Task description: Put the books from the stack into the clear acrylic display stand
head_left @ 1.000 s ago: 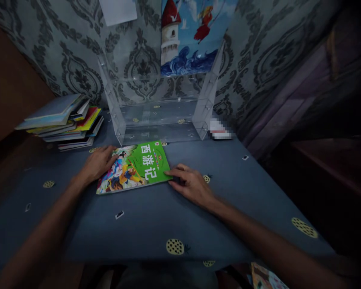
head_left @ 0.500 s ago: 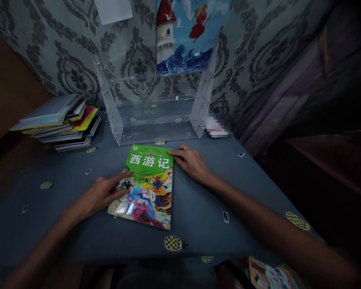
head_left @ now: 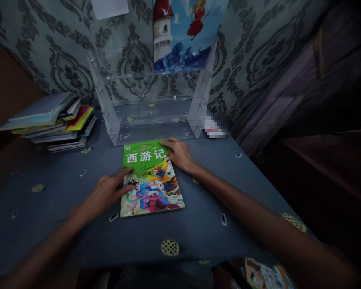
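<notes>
A green picture book [head_left: 150, 182] with white Chinese characters and a colourful cartoon cover lies closed, cover up, before the clear acrylic rack [head_left: 152, 130]. My left hand [head_left: 112, 188] is at the book's left edge, thumb and forefinger apart on the cover; its other fingers are largely hidden. At the top right corner, my right hand [head_left: 180, 154] grips the book with its forefinger stretched over the cover and the rest bent by the edge.
Several books are stacked unevenly [head_left: 54, 122] at the left. A blurred-out white item [head_left: 215, 127] lies right of the rack. The table's right edge runs down beside a dark reddish surface [head_left: 327, 168]. Below the front edge shows another colourful book [head_left: 266, 275].
The book has turned counterclockwise, its lower end swinging right and its top moving slightly left. My right hand has moved left and slightly away from me with the top corner.
</notes>
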The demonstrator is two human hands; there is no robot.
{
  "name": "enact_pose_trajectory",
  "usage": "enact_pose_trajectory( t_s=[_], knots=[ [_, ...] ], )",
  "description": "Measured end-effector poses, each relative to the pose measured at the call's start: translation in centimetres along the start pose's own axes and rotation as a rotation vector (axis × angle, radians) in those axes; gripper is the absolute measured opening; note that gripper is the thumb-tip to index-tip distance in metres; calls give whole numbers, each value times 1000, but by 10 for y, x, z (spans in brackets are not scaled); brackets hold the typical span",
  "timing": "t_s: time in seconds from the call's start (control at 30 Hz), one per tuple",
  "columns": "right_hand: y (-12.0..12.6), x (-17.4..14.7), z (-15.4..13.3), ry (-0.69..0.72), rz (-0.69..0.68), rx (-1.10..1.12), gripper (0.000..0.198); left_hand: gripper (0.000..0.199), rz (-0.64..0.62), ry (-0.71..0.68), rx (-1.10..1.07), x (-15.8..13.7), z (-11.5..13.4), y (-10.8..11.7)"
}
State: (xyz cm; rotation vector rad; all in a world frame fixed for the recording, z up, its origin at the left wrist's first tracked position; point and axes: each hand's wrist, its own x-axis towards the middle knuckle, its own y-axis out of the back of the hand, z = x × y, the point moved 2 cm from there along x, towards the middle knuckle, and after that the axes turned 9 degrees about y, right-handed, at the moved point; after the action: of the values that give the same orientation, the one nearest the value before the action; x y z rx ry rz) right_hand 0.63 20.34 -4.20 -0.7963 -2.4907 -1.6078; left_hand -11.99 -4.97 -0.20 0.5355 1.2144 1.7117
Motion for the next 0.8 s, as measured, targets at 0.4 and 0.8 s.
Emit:
enact_pose_trajectory(
  t_s=[0.4,0.8],
  knots=[
    [6,-4,3,58,-11,30,49,72,-53,9,71,25,0,9],
    [17,-83,-36,72,-66,56,47,82,-52,93,115,25,7,15]
  ],
)
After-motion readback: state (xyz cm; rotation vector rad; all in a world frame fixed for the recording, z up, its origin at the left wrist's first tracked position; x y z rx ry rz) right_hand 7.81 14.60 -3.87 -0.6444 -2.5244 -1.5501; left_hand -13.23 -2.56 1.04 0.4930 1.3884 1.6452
